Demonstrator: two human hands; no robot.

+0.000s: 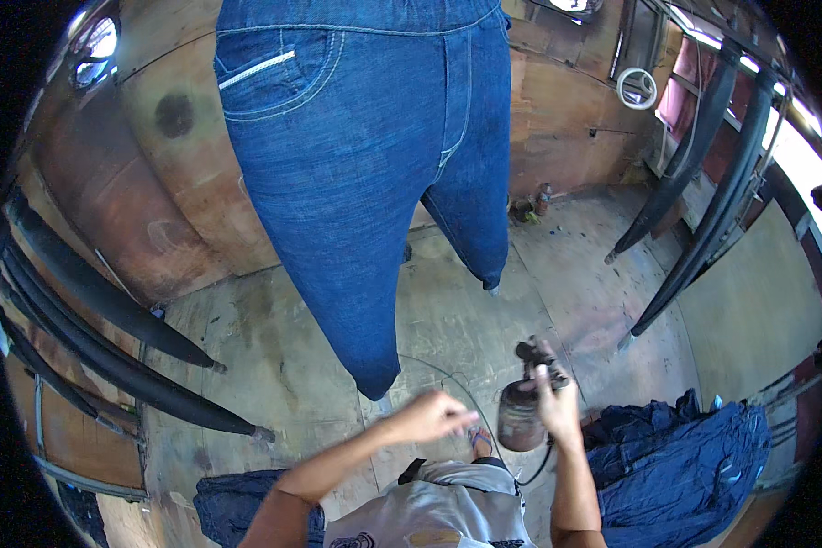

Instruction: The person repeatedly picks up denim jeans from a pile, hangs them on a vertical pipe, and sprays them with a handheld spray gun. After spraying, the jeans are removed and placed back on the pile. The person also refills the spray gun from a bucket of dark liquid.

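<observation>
A pair of blue jeans point(356, 155) hangs in front of me, its legs filled out and tapering down toward the floor. White stitching edges the pocket and the fly. My right hand point(559, 395) is closed around the handle of a dark spray gun, whose brownish cup point(521, 422) hangs below it. From the gun a thin hose point(541, 473) runs down beside my body. My left hand point(429, 416) is held in front of my chest, below the nearer jeans leg and apart from it. Motion blurs its fingers, so their pose is unclear.
Black padded leg forms point(128, 365) jut in from the left, and more dark forms point(703, 173) stand at the right. Dark blue garments point(676, 466) lie in a heap at lower right, another point(237, 507) at lower left. A bottle point(544, 198) stands by the stained back wall.
</observation>
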